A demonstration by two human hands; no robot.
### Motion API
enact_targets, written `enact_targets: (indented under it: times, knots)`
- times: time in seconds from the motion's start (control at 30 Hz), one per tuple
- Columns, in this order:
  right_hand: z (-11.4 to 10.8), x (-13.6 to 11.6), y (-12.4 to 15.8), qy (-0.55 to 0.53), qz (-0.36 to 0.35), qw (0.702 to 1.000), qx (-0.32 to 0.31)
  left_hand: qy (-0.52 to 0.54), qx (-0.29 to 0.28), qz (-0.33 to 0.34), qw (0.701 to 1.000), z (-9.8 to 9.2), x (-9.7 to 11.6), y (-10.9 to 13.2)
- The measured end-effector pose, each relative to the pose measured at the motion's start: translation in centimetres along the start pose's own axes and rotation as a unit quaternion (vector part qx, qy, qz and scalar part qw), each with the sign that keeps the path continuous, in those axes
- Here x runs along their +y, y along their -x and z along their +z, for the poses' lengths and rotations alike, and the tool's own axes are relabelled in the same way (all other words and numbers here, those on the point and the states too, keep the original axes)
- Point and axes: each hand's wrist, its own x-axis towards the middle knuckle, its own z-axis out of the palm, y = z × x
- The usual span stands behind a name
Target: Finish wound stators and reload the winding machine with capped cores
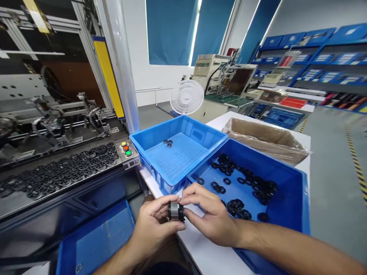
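Observation:
Between my two hands is a motor stator core (174, 211), a short cylinder with a grey metal band and black toothed plastic at its ends. My left hand (151, 223) is closed around it, thumb below and fingers above. With thumb and fingertips, my right hand (213, 217) pinches the black toothed end ring (181, 213) on the core's right side. Whether that ring is fully seated cannot be told. Just right of my hands, a blue bin (289, 191) holds many loose black plastic rings (235, 206).
A second blue bin (155, 170) farther back contains 3 small cores (169, 143). To the left, many cores (69, 168) lie on a machine's ledge beside a button box (127, 151). A plastic-lined carton (263, 133), a white fan (187, 97) and a lower blue tray (100, 236) are around.

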Motion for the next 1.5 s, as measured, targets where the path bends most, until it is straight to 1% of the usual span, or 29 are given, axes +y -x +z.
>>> enact_targets:
  times: [0.13, 0.23, 0.3, 0.4, 0.5, 0.63, 0.8, 0.93, 1.1, 1.17, 1.23, 1.3, 1.33, 1.4, 1.5]
  knots:
    - [-0.4, 0.0, 0.0, 0.004, -0.023, 1.000, -0.003, 0.003, 0.011, 0.001, 1.000, 0.3, -0.2, 0.0]
    - [-0.8, 0.0, -0.1, -0.019, -0.055, 0.997, -0.045, -0.005, 0.015, 0.002, 1.000, 0.3, 0.0, 0.0]
    - [-0.9, 0.1, -0.1, -0.011, -0.077, 0.995, -0.063, -0.009, 0.016, 0.002, 1.000, 0.3, 0.2, 0.0]
    - [-1.0, 0.4, -0.1, 0.034, -0.104, 0.993, -0.048, -0.013, 0.018, 0.002, 1.000, 0.4, 0.4, 0.1]
    - [-1.0, 0.6, -0.2, 0.056, -0.135, 0.989, -0.039, -0.009, 0.017, -0.002, 1.000, 0.4, 0.5, 0.1]
    - [-1.1, 0.6, -0.2, 0.078, -0.168, 0.981, -0.056, -0.014, 0.007, -0.016, 1.000, 0.0, 0.5, 0.0]
    - [-1.4, 0.6, -0.2, 0.100, -0.203, 0.971, -0.075, -0.025, -0.034, -0.036, 0.998, -0.2, 0.4, -0.1]
    - [-1.4, 0.5, -0.4, 0.109, -0.195, 0.971, -0.083, -0.022, -0.031, -0.023, 0.999, 0.0, -0.1, 0.3]
    - [-1.6, 0.8, -0.7, 0.115, -0.161, 0.977, -0.078, -0.062, -0.030, -0.017, 0.997, -0.3, -0.2, 0.8]
    - [-1.7, 1.2, -0.4, 0.139, -0.188, 0.968, -0.087, -0.040, -0.053, -0.025, 0.998, -0.2, -0.1, 0.7]
    - [-1.8, 1.7, 0.2, 0.152, -0.240, 0.952, -0.116, 0.016, -0.088, -0.047, 0.995, 0.2, -0.2, 0.6]
    - [-1.8, 2.2, 0.9, 0.152, -0.264, 0.940, -0.152, 0.073, -0.107, -0.077, 0.989, 0.7, -0.7, 0.3]
    - [-1.8, 2.3, 1.3, 0.154, -0.258, 0.939, -0.167, 0.094, -0.105, -0.090, 0.986, 0.8, -1.1, 0.2]
    - [-2.1, 2.2, 1.8, 0.168, -0.223, 0.944, -0.173, 0.119, -0.086, -0.111, 0.983, 0.5, -1.8, 0.2]
    - [-3.2, 0.7, 2.6, 0.178, -0.136, 0.958, -0.177, 0.104, -0.050, -0.151, 0.982, -0.9, -2.6, 1.0]
